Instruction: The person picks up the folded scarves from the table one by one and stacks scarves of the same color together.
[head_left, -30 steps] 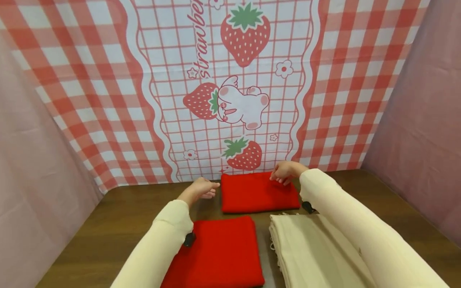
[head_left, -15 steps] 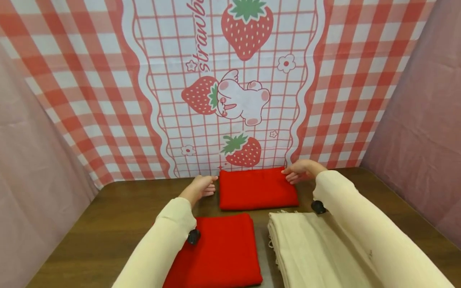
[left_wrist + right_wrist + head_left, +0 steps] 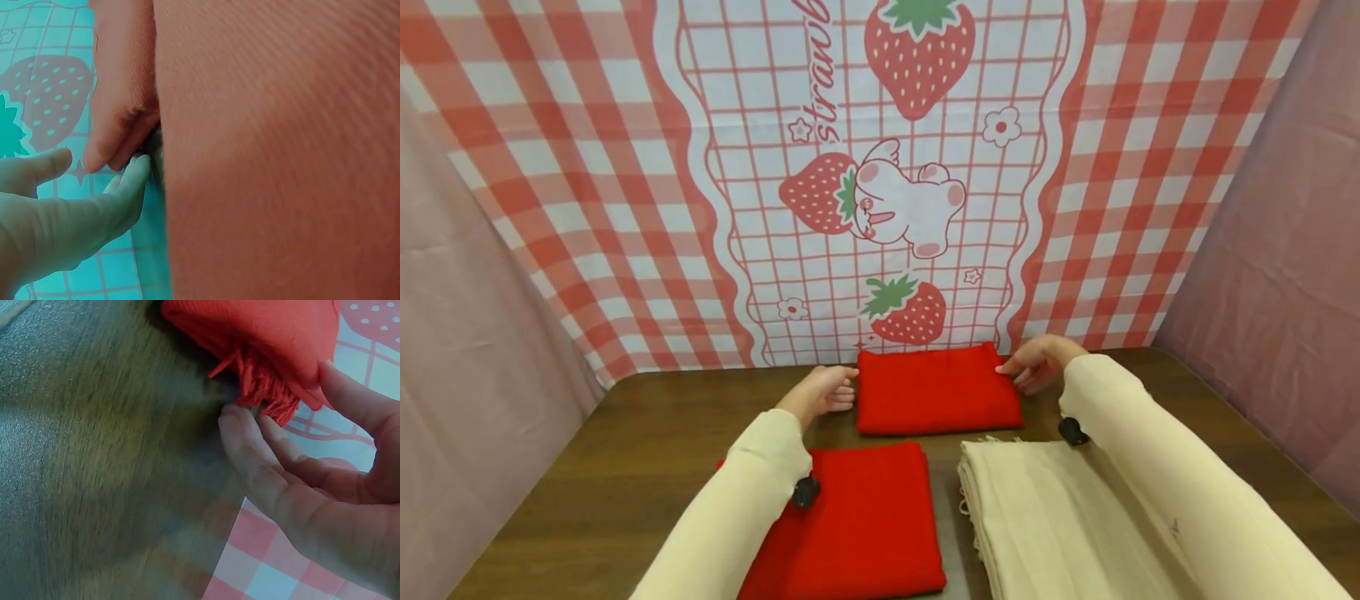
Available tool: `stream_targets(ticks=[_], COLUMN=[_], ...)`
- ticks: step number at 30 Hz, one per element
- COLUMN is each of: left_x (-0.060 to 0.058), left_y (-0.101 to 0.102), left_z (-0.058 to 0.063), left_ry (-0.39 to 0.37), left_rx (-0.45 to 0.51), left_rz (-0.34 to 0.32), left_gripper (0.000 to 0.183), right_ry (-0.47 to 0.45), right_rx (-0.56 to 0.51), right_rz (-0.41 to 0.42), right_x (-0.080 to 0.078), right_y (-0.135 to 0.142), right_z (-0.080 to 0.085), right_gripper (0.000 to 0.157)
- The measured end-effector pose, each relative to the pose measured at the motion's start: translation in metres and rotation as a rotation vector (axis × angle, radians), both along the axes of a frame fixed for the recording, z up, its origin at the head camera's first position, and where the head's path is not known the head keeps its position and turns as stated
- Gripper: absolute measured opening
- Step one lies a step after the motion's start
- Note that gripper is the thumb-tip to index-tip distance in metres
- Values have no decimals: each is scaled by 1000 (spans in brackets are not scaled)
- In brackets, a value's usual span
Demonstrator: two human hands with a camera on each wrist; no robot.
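A folded red scarf [image 3: 938, 392] lies at the back of the table, against the printed backdrop. Beside its left edge is my left hand [image 3: 822, 392]. In the left wrist view, where colours look shifted, the fingertips [image 3: 140, 165] reach the scarf's folded end [image 3: 125, 94] while the thumb stands apart. On the far side, my right hand [image 3: 1042, 363] is at the scarf's right edge. The right wrist view shows its thumb [image 3: 340, 387] touching the cloth [image 3: 262, 331] and its fingers [image 3: 250, 450], fairly straight, just by the red fringe [image 3: 265, 387].
Another folded red scarf [image 3: 865, 525] lies nearer, partly under my left sleeve [image 3: 722, 517]. To its right is a folded beige scarf [image 3: 1052, 508] with fringe, partly covered by my right sleeve [image 3: 1180, 467]. A strawberry-print backdrop [image 3: 910, 208] rises behind the wooden table [image 3: 587, 467].
My right hand has moved right, from above the far red scarf to its right edge. My left hand stays beside the left edge. The head view has shifted slightly.
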State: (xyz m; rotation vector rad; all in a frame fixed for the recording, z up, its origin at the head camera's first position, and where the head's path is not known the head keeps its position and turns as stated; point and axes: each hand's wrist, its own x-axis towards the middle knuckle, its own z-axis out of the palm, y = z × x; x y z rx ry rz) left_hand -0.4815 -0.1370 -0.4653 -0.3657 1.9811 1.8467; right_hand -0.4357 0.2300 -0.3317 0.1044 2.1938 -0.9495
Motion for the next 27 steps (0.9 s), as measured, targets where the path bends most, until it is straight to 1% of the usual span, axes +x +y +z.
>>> stream_targets(ticks=[1,3,4,5,6,7,8,11,12,13,14,15,17,20,22,25,27], left_x=[0,2,4,10,12,19,31,63,71,84,92,97,99,97,90,86,81], left_y=[1,4,6,8,7,10,14,21,23,27,27,28,27,25,24,23,22], left_z=[0,3,6,12,15,23,35,67,74,87,95,101,104,102,95,91,86], left_ry=[5,0,0,-1,2,0,-10,-14,-16,-26,-24,-27,-33,-45,-55,-64,-67], left_rx=[8,16,16,19,35,27,20,-1,-4,-15,-6,6,24,33,30,27,23], left_rz=[-9,-1,6,10,0,6,19,35,35,54,51,49,44,48,54,52,46], left_gripper=[65,64,64,63,63,62,60,56,55,54,53,53,51,49,48,48,48], right_ry=[-1,-10,-11,-13,-16,-23,-31,-40,-42,-44,-46,-44,-46,-46,-41,-27,-24], right_rx=[3,-4,-8,-15,-20,-26,-31,-39,-38,-38,-40,-37,-35,-35,-32,-25,-22], right_rz=[0,-8,-16,-20,-21,-22,-24,-33,-34,-40,-40,-44,-48,-54,-65,-94,-117], right_x=[-1,-2,-3,-3,-3,-4,-4,-4,-4,-4,-3,-3,-3,-2,-1,0,0], right_y=[0,-2,-2,-3,-3,-4,-4,-5,-5,-5,-5,-5,-4,-4,-5,-6,-7], right_z=[-1,-2,-3,-3,-4,-4,-5,-7,-8,-8,-9,-9,-9,-9,-9,-10,-10], right_gripper=[59,59,58,58,57,56,55,52,50,48,47,45,41,45,50,59,61])
